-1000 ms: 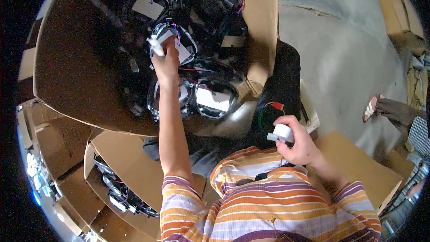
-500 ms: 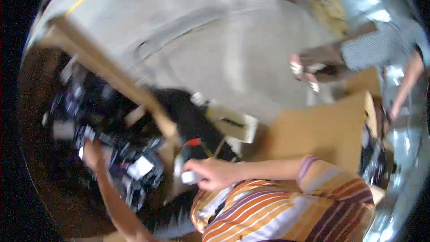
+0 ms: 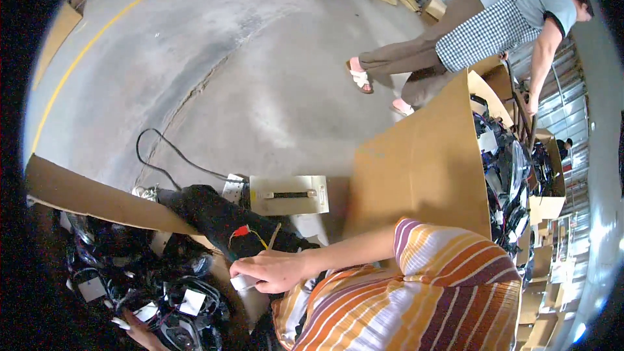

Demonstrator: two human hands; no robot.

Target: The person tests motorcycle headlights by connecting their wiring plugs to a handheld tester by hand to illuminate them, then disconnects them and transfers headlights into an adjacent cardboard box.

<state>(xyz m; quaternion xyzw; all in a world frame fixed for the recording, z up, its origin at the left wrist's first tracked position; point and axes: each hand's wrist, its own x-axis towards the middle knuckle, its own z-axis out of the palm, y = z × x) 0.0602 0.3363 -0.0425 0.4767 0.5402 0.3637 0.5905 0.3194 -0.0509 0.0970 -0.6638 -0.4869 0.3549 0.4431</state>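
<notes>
My right hand (image 3: 276, 272) is closed around a small white block-like piece (image 3: 244, 282), held before my striped top. Just behind its fingers stand a red tip (image 3: 241, 230) on a thin yellow strand and a narrow tan stick (image 3: 275, 236); whether the hand touches them I cannot tell. Low at the left, my left hand (image 3: 138, 333) reaches among black cable bundles (image 3: 185, 328) in an open cardboard box (image 3: 110, 205). A small white bit shows at its fingertips; most of the fingers are hidden. White tags (image 3: 192, 301) lie on the bundles.
Right of me stands a tall carton (image 3: 416, 169) filled with black cable bundles (image 3: 507, 162). A cream case with a black handle (image 3: 289, 194) and a black cord (image 3: 146, 149) lie on the floor ahead. A person in a checked apron (image 3: 484, 42) stands beyond the carton, one hand on a dark rail.
My view has swung to the right, bringing the carton and person more fully in. My left hand sits lower in the picture. My right hand still holds the white piece.
</notes>
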